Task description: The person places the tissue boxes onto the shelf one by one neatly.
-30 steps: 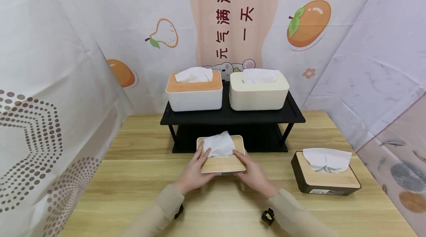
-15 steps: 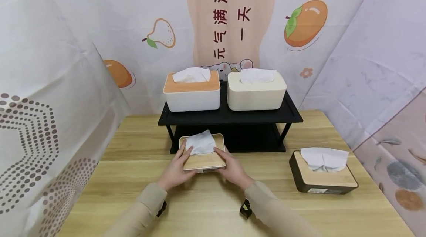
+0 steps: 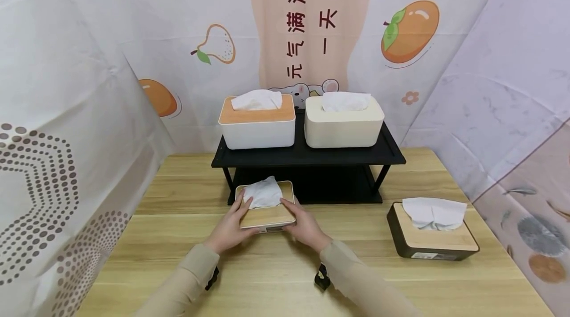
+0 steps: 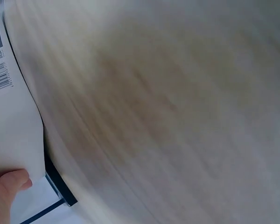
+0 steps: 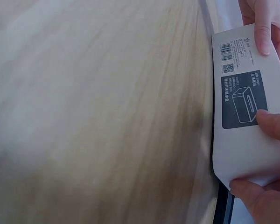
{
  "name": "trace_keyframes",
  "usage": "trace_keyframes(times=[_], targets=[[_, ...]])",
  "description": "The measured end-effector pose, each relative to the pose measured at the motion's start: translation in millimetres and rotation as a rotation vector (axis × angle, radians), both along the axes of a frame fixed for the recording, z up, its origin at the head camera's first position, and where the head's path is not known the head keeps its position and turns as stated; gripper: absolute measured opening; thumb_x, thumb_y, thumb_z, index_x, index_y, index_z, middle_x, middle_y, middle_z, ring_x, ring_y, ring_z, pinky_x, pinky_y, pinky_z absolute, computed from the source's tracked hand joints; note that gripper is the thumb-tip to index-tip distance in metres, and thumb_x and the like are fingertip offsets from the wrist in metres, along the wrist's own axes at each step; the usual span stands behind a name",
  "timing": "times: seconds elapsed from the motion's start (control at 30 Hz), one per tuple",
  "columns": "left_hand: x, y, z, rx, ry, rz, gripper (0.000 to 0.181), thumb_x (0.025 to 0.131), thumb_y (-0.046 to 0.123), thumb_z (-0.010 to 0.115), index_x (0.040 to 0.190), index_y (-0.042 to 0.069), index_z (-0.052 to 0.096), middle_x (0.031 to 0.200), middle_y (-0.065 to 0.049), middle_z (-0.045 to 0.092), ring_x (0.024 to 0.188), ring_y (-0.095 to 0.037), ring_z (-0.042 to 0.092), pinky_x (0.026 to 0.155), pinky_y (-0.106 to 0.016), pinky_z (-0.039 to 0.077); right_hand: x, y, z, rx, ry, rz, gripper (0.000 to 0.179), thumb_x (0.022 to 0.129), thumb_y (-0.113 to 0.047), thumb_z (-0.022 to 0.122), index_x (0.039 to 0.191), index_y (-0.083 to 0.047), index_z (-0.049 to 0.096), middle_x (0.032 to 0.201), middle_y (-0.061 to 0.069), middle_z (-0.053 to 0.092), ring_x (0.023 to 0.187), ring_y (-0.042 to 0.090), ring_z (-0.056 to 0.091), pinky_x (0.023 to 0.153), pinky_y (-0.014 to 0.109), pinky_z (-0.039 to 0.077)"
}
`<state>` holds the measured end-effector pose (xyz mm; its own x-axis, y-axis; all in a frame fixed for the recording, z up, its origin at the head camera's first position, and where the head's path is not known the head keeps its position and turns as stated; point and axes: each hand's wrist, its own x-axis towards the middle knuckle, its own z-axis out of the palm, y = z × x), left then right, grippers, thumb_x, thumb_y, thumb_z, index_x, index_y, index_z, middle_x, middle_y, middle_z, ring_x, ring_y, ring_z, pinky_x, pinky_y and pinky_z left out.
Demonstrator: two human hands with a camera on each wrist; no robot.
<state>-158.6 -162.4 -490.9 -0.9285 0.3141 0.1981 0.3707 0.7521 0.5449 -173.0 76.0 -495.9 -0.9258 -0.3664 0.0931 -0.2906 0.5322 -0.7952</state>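
Observation:
A small tissue box with a light wooden lid (image 3: 262,216) and a white tissue stands at the left front of the black rack's lower shelf. My left hand (image 3: 230,227) grips its left side, fingers over the lid and thumb at the front. On the right side, my right hand (image 3: 307,226) grips it likewise. In the right wrist view the box's pale front (image 5: 245,154) carries a printed label, with fingers of both hands on it. The left wrist view catches only the box's end (image 4: 16,126) and the left thumb (image 4: 13,183). Whether its base touches the shelf, I cannot tell.
On the rack's top shelf (image 3: 311,157) stand a white tissue box with an orange-brown lid (image 3: 258,131) and a cream tissue box (image 3: 345,131). A dark tissue box with a wooden lid (image 3: 432,238) sits on the table (image 3: 178,243) at the right. Printed cloth (image 3: 156,35) hangs behind.
Both hands have carried the small tissue box leftward along the rack's front, mostly in the first half second and slightly since. The other boxes stay put; the head view has shifted a little.

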Motion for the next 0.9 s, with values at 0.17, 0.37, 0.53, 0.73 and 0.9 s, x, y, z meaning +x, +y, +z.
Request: trace_keyframes(times=[0.17,0.37,0.53,0.73,0.9], targets=[[-3.8,-3.0,-4.1,0.004,-0.002,0.005,0.087,0.076,0.034,0.079,0.145,0.003,0.036,0.157,-0.019,0.015,0.134,-0.042,0.036,0.098,-0.048,0.044,-3.1,-2.5,-0.7,0.021,-0.003,0.001,0.075,0.076,0.001,0.075,0.142,-0.014,0.044,0.150,0.032,0.022,0.130,0.041,0.041,0.089,0.039,0.049],[-14.5,-4.6,-6.7,0.029,0.030,-0.006,0.086,0.076,0.031,0.080,0.144,0.001,0.036,0.156,-0.021,0.016,0.135,-0.042,0.033,0.099,-0.049,0.042,-10.8,-4.5,-0.7,0.005,0.025,-0.004,0.074,0.076,0.002,0.075,0.142,-0.012,0.045,0.148,0.035,0.023,0.131,0.045,0.038,0.092,0.044,0.048],[-18.2,-5.1,-6.7,0.032,0.030,-0.012,0.086,0.076,0.030,0.079,0.145,0.001,0.036,0.155,-0.024,0.017,0.134,-0.044,0.034,0.098,-0.051,0.043,-12.0,-3.8,-0.3,0.030,0.052,-0.007,0.073,0.077,-0.003,0.076,0.142,-0.013,0.044,0.147,0.036,0.024,0.127,0.046,0.042,0.095,0.046,0.046],[-15.3,-7.4,-3.7,-0.004,-0.012,0.015,0.087,0.079,0.033,0.077,0.148,0.008,0.031,0.154,-0.027,0.014,0.132,-0.046,0.036,0.097,-0.051,0.044,-10.5,-2.6,-2.6,0.038,0.053,0.009,0.073,0.080,-0.005,0.074,0.144,-0.014,0.041,0.146,0.039,0.021,0.067,0.015,0.064,0.067,0.025,0.052],[-11.6,-9.5,-2.6,-0.034,0.001,0.012,0.085,0.080,0.029,0.076,0.149,0.011,0.030,0.156,-0.025,0.010,0.122,-0.043,0.050,0.089,-0.045,0.050,-8.1,-1.5,-4.1,0.054,0.063,0.011,0.072,0.081,-0.007,0.074,0.145,-0.014,0.040,0.145,0.040,0.022,0.061,0.002,0.058,0.061,0.017,0.049]])
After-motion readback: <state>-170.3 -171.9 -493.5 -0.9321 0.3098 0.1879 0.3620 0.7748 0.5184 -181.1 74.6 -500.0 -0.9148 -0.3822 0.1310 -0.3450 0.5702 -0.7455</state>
